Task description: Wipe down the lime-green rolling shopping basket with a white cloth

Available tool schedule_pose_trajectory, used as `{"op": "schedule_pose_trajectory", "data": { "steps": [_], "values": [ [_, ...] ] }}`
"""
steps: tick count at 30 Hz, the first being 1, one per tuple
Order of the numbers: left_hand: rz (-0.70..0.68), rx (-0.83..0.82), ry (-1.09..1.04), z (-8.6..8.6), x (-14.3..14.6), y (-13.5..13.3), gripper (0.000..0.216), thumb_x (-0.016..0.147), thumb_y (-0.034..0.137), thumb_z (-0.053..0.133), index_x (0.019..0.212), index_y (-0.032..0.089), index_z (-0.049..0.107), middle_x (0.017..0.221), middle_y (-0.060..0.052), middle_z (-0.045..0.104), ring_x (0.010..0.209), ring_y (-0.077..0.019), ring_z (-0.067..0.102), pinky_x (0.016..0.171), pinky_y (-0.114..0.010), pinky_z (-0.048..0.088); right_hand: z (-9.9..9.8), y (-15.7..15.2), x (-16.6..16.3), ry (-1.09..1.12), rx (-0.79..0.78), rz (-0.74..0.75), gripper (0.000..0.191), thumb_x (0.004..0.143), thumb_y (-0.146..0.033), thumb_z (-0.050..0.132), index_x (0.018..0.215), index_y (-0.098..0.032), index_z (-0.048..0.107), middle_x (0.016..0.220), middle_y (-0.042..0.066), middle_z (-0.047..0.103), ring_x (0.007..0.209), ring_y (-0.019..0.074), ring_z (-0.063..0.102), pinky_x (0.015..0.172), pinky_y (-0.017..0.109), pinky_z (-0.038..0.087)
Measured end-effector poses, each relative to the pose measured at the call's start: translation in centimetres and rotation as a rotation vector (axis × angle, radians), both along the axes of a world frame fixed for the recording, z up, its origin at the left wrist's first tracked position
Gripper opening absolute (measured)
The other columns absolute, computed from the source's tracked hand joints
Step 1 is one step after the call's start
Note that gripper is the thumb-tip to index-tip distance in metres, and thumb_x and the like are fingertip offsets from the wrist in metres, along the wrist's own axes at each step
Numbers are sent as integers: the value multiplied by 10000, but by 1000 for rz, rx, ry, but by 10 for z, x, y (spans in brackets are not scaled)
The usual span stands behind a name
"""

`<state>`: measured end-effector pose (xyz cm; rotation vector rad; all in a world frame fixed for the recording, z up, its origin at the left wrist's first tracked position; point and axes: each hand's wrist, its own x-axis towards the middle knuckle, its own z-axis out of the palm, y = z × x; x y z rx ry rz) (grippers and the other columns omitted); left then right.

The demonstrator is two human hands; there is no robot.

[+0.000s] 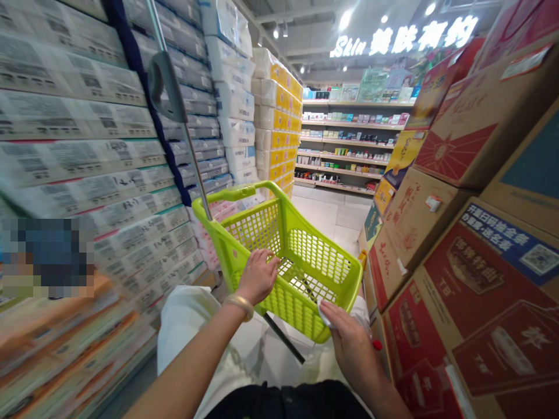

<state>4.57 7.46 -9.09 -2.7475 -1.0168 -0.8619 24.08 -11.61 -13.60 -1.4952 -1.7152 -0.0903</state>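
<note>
A lime-green plastic shopping basket cart (323,256) with perforated walls stands tilted right in front of me. A grey pole with a dark grey handle (168,87) rises from its left end. My left hand (257,274), with a gold bangle (240,305) on the wrist, is closed over the basket's near rim, fingertips pointing inward. At the near right corner my right hand (347,329) presses a white cloth or wipe (324,314) against the rim. Most of that cloth is hidden under the fingers. The basket's visible floor is bare slats.
Stacked paper-tissue packs (236,110) line the left side. Red and brown cartons (476,291) are piled close on the right. Shelves of small products (349,137) stand at the far end of a tiled aisle (321,209). A blurred-out patch (48,256) lies at left.
</note>
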Motion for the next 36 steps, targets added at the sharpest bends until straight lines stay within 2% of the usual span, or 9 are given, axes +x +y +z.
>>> {"op": "schedule_pose_trajectory", "data": {
  "steps": [4, 8, 15, 20, 24, 26, 30, 33, 36],
  "values": [
    [172, 16, -160, -20, 6, -22, 316, 923, 270, 450, 1172, 210, 635, 1274, -136, 514, 1282, -320, 381, 1110, -557, 339, -2, 1, -7, 15, 20, -4, 450, 853, -66, 431, 1186, -216, 694, 1201, 83, 710, 1099, 226, 688, 947, 403, 579],
    [113, -33, -155, -33, 11, -30, 323, 932, 289, 442, 1141, 212, 676, 1292, -127, 490, 1418, -371, 162, 1143, -635, 271, -8, 1, -12, 34, 52, -30, 484, 842, -44, 407, 1197, -218, 687, 1198, 83, 712, 1096, 219, 688, 948, 399, 578],
    [33, -105, -175, -31, 11, -17, 290, 933, 275, 448, 1017, 220, 720, 1278, -101, 489, 1432, -355, 114, 1141, -685, 235, -12, 10, -15, -35, 94, -84, 520, 809, -23, 392, 1203, -201, 679, 1178, 89, 720, 1067, 225, 696, 934, 401, 582],
    [21, -136, -142, -27, 7, 3, 280, 927, 275, 463, 971, 218, 733, 1281, -100, 509, 1441, -367, 110, 1134, -696, 206, -15, 23, -22, -56, 88, -69, 570, 775, -4, 402, 1246, -206, 653, 1207, 91, 706, 1098, 238, 680, 938, 422, 581],
    [92, -173, -134, -21, 0, 11, 300, 913, 245, 463, 1094, 238, 702, 1376, -110, 491, 1443, -381, 186, 1114, -729, 188, -12, 33, -34, -64, 84, 1, 565, 780, 2, 404, 1253, -191, 645, 1216, 104, 700, 1118, 234, 669, 952, 422, 573],
    [102, -188, -125, -20, -3, 2, 375, 886, 201, 467, 1217, 237, 640, 1417, -121, 472, 1445, -379, 217, 1119, -726, 183, -10, 36, -39, -53, 83, 38, 555, 795, 4, 393, 1252, -187, 642, 1224, 106, 695, 1126, 233, 664, 961, 434, 566],
    [-106, -198, -54, -28, -5, -38, 650, 743, 89, 507, 1375, 236, 483, 1461, -101, 456, 1464, -324, 229, 1183, -641, 159, -8, 38, -44, -2, 83, 108, 523, 828, -1, 387, 1225, -211, 655, 1191, 95, 710, 1115, 209, 666, 972, 412, 558],
    [-201, -227, -13, -36, -5, -65, 723, 679, 73, 521, 1386, 202, 442, 1438, -125, 479, 1459, -321, 254, 1184, -624, 183, -9, 41, -47, 13, 77, 157, 522, 826, -5, 396, 1231, -215, 649, 1203, 94, 704, 1149, 204, 647, 1008, 420, 534],
    [-202, -240, -25, -39, -4, -74, 655, 688, 177, 610, 1328, 169, 468, 1357, -163, 530, 1418, -360, 322, 1164, -630, 229, -11, 43, -47, -2, 62, 185, 550, 810, 2, 396, 1254, -218, 636, 1223, 91, 694, 1179, 207, 628, 1035, 447, 513]
  ]
}}
